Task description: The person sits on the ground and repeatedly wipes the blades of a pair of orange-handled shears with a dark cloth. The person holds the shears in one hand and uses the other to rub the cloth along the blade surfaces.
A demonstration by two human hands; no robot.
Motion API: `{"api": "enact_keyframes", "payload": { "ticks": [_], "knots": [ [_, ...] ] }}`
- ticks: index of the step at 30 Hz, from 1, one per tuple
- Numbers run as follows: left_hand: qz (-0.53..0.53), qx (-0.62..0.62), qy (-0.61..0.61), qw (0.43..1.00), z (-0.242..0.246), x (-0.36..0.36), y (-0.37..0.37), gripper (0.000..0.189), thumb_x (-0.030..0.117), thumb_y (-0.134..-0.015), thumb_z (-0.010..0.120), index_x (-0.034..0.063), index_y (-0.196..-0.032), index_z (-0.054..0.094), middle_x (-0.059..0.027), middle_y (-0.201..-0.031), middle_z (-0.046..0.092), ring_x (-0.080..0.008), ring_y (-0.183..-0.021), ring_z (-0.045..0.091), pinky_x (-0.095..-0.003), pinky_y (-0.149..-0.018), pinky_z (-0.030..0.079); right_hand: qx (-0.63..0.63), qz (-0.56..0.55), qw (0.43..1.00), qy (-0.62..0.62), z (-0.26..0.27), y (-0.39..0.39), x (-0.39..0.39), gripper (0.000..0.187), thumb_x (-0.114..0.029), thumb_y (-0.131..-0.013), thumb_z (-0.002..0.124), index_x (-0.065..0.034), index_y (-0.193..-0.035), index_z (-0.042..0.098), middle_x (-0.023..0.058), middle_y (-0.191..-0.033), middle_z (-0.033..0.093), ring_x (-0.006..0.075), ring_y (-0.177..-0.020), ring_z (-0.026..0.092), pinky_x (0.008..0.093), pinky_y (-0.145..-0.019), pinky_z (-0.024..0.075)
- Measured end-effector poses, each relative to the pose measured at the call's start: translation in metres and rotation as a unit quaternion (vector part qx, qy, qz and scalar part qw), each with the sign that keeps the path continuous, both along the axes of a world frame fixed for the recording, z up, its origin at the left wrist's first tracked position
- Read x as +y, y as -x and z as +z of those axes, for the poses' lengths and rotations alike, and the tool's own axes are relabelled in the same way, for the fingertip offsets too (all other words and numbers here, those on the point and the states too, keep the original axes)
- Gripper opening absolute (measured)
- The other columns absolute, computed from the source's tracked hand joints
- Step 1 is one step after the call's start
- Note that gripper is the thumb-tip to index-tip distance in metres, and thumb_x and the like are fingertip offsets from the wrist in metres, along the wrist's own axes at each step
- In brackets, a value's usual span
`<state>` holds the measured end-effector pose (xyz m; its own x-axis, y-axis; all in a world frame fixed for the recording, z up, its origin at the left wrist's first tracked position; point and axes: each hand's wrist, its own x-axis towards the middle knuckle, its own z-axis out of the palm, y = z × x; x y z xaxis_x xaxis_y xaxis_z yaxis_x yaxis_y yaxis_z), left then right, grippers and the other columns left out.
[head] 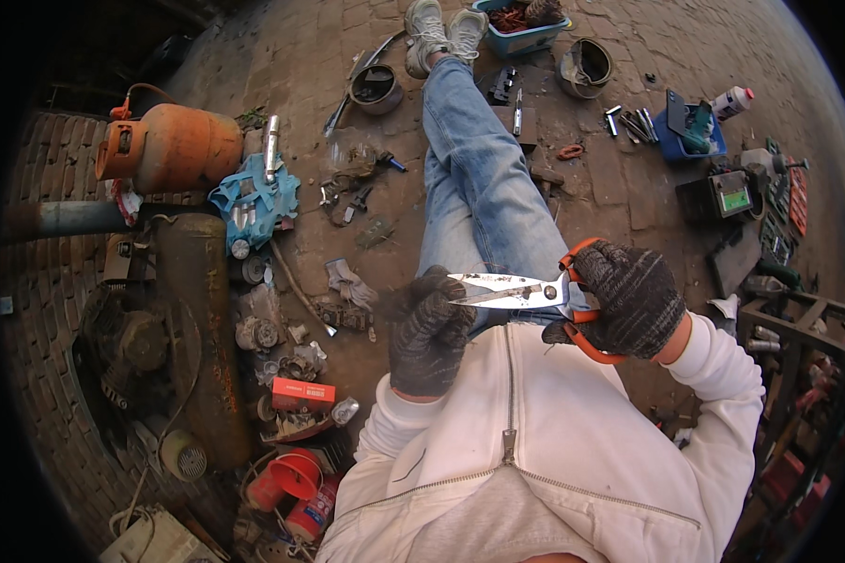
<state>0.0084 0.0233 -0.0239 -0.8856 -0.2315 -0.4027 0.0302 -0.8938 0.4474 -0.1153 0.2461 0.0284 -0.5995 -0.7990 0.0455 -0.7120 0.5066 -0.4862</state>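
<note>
My right hand (632, 299), in a dark grey knit glove, grips the orange handles of a pair of metal scissors (528, 295). The handles are spread and the blades point left, slightly parted, above my lap. My left hand (431, 341), gloved alike, is curled at the blade tips. Its fingers hide the tips, and whether it pinches something small there cannot be made out. A few thin strands show along the upper blade. Below the scissors are my blue jeans (479, 162), legs stretched out and crossed at the feet.
On the brick ground to the left are an orange gas cylinder (190, 148), a rusty cylinder (201, 338) and a red box (303, 395). A blue bin (528, 39) holding reddish wire stands beyond my shoes. To the right sit a battery (718, 197) and a metal frame (803, 317).
</note>
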Motion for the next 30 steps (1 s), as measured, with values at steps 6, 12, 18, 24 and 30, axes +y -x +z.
{"api": "enact_keyframes", "payload": {
  "ticks": [6,12,18,24,30],
  "knots": [
    [-0.012,0.019,-0.036,0.999,-0.005,-0.003,-0.001,0.023,-0.001,-0.083,0.065,0.0012,-0.106,0.063,-0.0062,-0.097,0.063,-0.0123,-0.083,0.064,-0.0222,-0.068,0.057,0.013,0.011,0.999,-0.029,-0.006,0.000,0.003,0.061,-0.043,-0.061,0.080,-0.0062,-0.105,0.063,0.0123,-0.089,0.065,0.0304,-0.073,0.065,0.0395,-0.064,0.0522],
    [-0.019,0.066,-0.030,0.997,-0.006,-0.001,0.000,0.021,-0.002,-0.083,0.064,0.0008,-0.104,0.063,-0.0051,-0.093,0.061,-0.0123,-0.082,0.063,-0.0221,-0.065,0.054,-0.060,0.000,0.995,-0.078,-0.011,-0.005,0.003,0.057,-0.041,-0.064,0.077,-0.0069,-0.108,0.062,0.0120,-0.085,0.066,0.0312,-0.071,0.066,0.0405,-0.063,0.0520],
    [-0.030,0.068,-0.024,0.997,-0.003,-0.001,0.003,0.020,-0.001,-0.084,0.064,0.0014,-0.105,0.063,-0.0064,-0.095,0.063,-0.0106,-0.075,0.061,-0.0200,-0.060,0.049,-0.115,-0.004,0.988,-0.107,-0.007,-0.005,0.001,0.052,-0.039,-0.067,0.075,-0.0062,-0.105,0.062,0.0124,-0.083,0.066,0.0326,-0.071,0.065,0.0414,-0.064,0.0522],
    [0.037,-0.082,0.125,0.988,0.006,0.009,0.006,0.016,0.009,-0.085,0.065,0.0022,-0.100,0.065,0.0008,-0.072,0.058,-0.0059,-0.052,0.041,-0.0202,-0.045,0.030,-0.026,0.008,0.999,-0.046,-0.011,-0.004,0.003,0.054,-0.041,-0.065,0.077,-0.0058,-0.104,0.063,0.0129,-0.086,0.066,0.0320,-0.074,0.066,0.0397,-0.067,0.0535],
    [0.012,-0.036,0.131,0.991,0.003,0.003,0.004,0.017,0.009,-0.085,0.066,0.0019,-0.101,0.065,0.0002,-0.071,0.060,-0.0058,-0.049,0.040,-0.0204,-0.045,0.032,-0.001,0.002,1.000,-0.027,-0.011,-0.005,0.002,0.059,-0.043,-0.061,0.080,-0.0061,-0.104,0.064,0.0130,-0.090,0.066,0.0317,-0.078,0.066,0.0397,-0.069,0.0537]
  ]
}}
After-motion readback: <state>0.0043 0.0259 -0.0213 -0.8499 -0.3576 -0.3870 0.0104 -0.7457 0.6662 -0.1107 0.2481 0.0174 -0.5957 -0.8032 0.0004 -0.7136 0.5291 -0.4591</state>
